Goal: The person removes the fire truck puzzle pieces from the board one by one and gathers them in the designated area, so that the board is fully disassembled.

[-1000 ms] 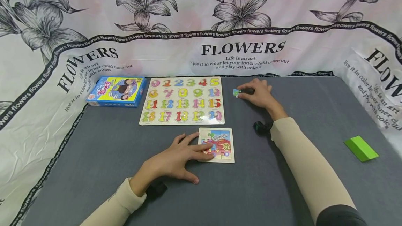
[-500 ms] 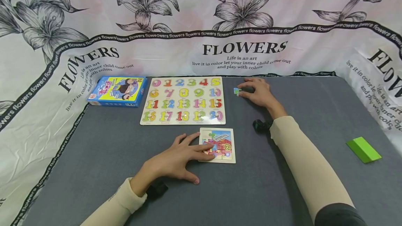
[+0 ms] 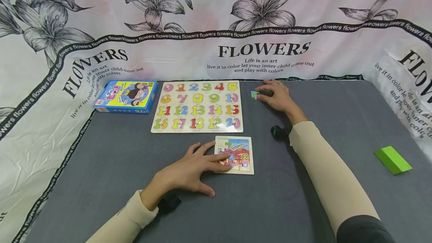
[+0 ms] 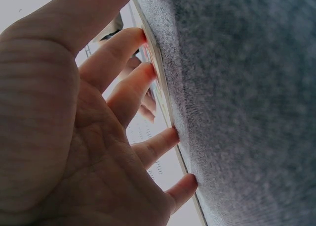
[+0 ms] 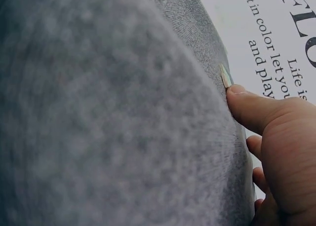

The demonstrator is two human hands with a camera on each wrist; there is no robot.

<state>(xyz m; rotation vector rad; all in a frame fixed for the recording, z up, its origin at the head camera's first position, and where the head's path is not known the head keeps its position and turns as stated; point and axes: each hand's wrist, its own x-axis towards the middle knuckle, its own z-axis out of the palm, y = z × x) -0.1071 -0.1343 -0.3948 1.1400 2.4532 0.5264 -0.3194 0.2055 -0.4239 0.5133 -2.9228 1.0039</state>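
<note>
My left hand (image 3: 190, 170) lies spread, with fingertips resting on the left part of a small wooden jigsaw board (image 3: 251, 160). The board's picture is a red fire truck with a ladder, and a pale patch shows at its upper left. In the left wrist view, the fingers (image 4: 140, 149) touch the board along its edge, and the thumb stands apart. At the back of the table, my right hand (image 3: 278, 96) pinches a small blue and green puzzle piece (image 3: 254, 94) between thumb and index finger. The right wrist view shows the piece (image 5: 225, 76) edge-on at the thumb tip, low at the cloth.
Behind the jigsaw lies a number board (image 3: 197, 107) with colourful numerals 0 to 20. Left of it is a blue and yellow box (image 3: 126, 96). A green block (image 3: 392, 159) sits far right on the grey tabletop (image 3: 216, 216). A flower-printed cloth (image 3: 189, 55) rises behind.
The right hand and puzzle piece have shifted slightly toward the back edge. My left hand stays on the jigsaw board. The head view has moved a little.
</note>
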